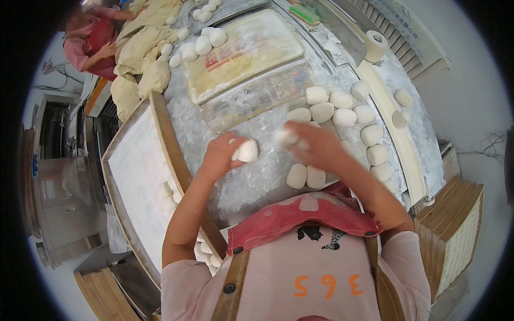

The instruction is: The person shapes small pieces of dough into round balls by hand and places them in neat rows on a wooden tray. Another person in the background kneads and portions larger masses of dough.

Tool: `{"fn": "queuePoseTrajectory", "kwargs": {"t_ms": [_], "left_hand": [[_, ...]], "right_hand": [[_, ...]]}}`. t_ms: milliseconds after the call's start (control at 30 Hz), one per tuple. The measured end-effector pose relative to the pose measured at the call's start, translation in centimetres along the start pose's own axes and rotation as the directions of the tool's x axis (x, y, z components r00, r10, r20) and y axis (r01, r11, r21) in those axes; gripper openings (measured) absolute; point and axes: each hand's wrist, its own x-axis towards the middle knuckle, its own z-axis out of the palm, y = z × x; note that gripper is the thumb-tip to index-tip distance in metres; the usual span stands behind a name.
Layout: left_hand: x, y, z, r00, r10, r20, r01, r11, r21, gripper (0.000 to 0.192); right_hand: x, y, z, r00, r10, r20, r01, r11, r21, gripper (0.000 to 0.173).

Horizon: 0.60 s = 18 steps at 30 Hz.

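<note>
My left hand (223, 153) is closed around a smooth white dough piece (248, 151) just over the floured worktop (241, 188). To its right, my right hand (314, 145) is blurred, with another white dough piece (286, 137) at its fingertips; the blur hides the exact grip. Two rounded dough pieces (297, 176) sit side by side below my right hand, near the apron (289, 216). Beyond and to the right of that hand, several more dough pieces (344, 117) form a curved cluster on the worktop.
A wooden-framed tray (158, 132) holding dough pieces is at left. Ahead lie a flat printed board (245, 52), large dough masses (140, 52) and a green brush (304, 14). Another person (92, 40) works at far left. Stacked wooden trays (449, 232) stand at right.
</note>
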Motion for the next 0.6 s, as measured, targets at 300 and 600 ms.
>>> {"fn": "queuePoseTrajectory", "kwargs": {"t_ms": [300,600], "left_hand": [[0.2,-3.1,-2.3,0.816,-0.569,0.099,0.323,0.307,-0.895,0.062],[11.2,-3.4,-12.3,0.905,-0.221,-0.364,0.043,0.898,-0.438,0.061]], "right_hand": [[-8.9,5.7,-5.5,0.902,0.192,-0.387,-0.253,0.961,-0.114,0.056],[-31.7,14.3,-15.8,0.316,0.739,-0.595,-0.911,0.411,0.027,0.074]]}}
